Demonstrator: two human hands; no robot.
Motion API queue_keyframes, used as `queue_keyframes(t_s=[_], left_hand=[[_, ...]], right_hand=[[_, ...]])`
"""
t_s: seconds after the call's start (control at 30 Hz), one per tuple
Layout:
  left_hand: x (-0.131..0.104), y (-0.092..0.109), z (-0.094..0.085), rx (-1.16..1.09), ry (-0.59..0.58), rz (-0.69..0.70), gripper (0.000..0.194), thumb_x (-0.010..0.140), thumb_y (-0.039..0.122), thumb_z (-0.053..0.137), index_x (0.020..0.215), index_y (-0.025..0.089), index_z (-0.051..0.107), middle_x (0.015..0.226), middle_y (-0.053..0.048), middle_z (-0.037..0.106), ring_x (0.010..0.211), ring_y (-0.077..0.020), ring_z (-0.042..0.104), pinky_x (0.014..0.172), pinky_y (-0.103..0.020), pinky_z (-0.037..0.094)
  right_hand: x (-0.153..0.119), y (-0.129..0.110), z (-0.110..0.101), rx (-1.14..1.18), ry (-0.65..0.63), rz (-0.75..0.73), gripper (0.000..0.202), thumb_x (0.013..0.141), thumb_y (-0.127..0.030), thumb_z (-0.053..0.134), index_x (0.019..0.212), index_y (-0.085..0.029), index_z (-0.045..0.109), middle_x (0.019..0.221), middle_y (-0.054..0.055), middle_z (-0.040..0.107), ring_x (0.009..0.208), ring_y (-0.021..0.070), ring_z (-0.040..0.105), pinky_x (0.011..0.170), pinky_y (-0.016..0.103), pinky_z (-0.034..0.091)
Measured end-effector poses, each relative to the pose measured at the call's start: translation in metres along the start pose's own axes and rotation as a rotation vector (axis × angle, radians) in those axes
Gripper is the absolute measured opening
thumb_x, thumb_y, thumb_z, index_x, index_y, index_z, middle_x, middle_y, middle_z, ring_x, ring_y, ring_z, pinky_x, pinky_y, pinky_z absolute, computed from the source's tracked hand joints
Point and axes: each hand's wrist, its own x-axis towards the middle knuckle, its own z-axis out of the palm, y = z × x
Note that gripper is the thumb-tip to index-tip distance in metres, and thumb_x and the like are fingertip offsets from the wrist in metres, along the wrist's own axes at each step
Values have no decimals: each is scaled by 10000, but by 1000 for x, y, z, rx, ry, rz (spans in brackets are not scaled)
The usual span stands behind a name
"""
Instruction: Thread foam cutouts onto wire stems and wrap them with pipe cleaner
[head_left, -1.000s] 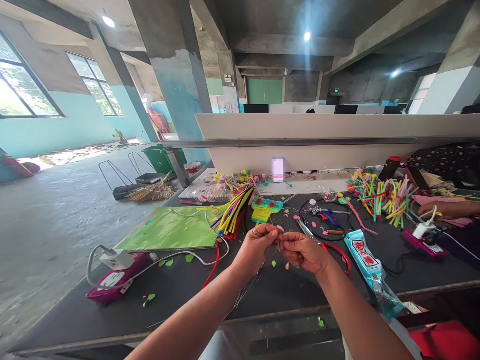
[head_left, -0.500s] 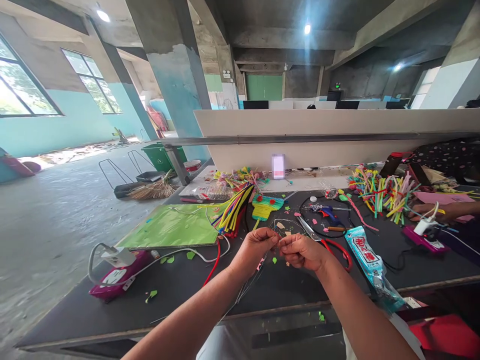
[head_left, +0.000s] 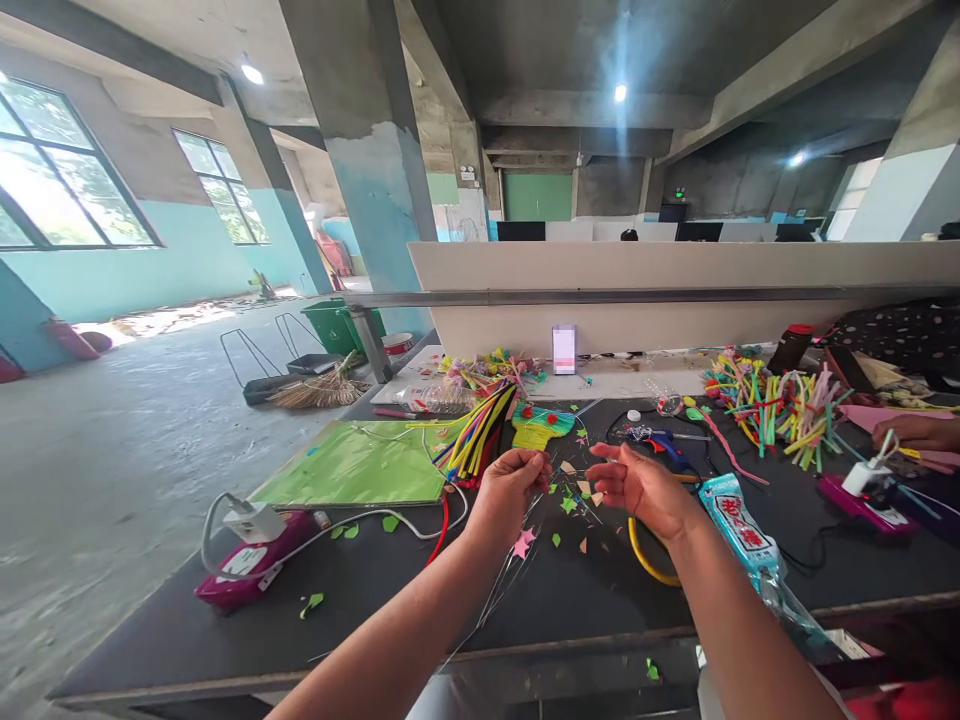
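My left hand is pinched closed over the middle of the dark table; whatever its fingertips hold is too small to name. To its right, my right hand is open with its fingers apart, holding nothing. Small green and orange paper scraps lie between and below the hands, with a green star among them. A pink star lies just below my left hand, beside thin wires. Beyond my left hand is a yellow and teal piece with red spots. A yellow handle shows below my right hand.
Left are a green sheet, a bundle of pipe cleaners and a purple power strip. Right are a glue gun, a blue packet and many colourful stems. Another person's hand is at the far right.
My hands were together and have come apart; my right hand has opened. The red-handled scissors no longer show, and a yellow handle and the stars are now visible. The view has shifted slightly.
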Motion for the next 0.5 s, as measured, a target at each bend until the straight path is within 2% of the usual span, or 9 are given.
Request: queue_keyframes(t_s=[0.1,0.17,0.23,0.3,0.37,0.5], left_hand=[[3,3,4,-18,19,9,237,614,301,766,711,129,636,654,-11,609,558,-76,532,561,-204,440],[4,1,5,-13,16,6,240,613,305,767,709,128,635,653,-10,611,542,-71,529,552,-202,437],[4,-2,6,-3,-2,-3,237,614,303,765,702,126,633,653,-12,612,534,-71,527,543,-201,434],[3,-6,7,10,-12,-15,230,619,299,761,700,125,635,658,-15,613,546,-75,532,545,-203,439],[1,-8,6,29,-20,-30,222,627,298,754,702,124,638,662,-19,613,563,-82,538,550,-208,448],[0,-11,3,82,-58,-42,209,639,295,744,694,122,641,647,-23,608,557,-84,532,537,-208,455]], right_hand=[[0,2,1,-97,63,-101,380,856,-456,527,1148,-217,577,1151,106,608,908,179,622,735,305,502],[1,8,6,-341,103,-169,359,833,-444,569,1126,-240,610,1183,84,594,994,201,586,787,318,477],[4,14,13,-621,165,-286,314,815,-417,600,1087,-268,647,1134,58,621,1021,212,564,840,335,443],[8,21,18,-832,201,-414,252,815,-374,605,1043,-292,676,1030,45,656,964,210,577,848,342,423],[11,27,20,-955,185,-501,202,829,-340,588,993,-303,701,917,43,670,857,200,595,792,331,427],[15,36,17,-1098,108,-522,185,852,-323,551,928,-310,719,807,38,667,733,183,594,695,309,422]])
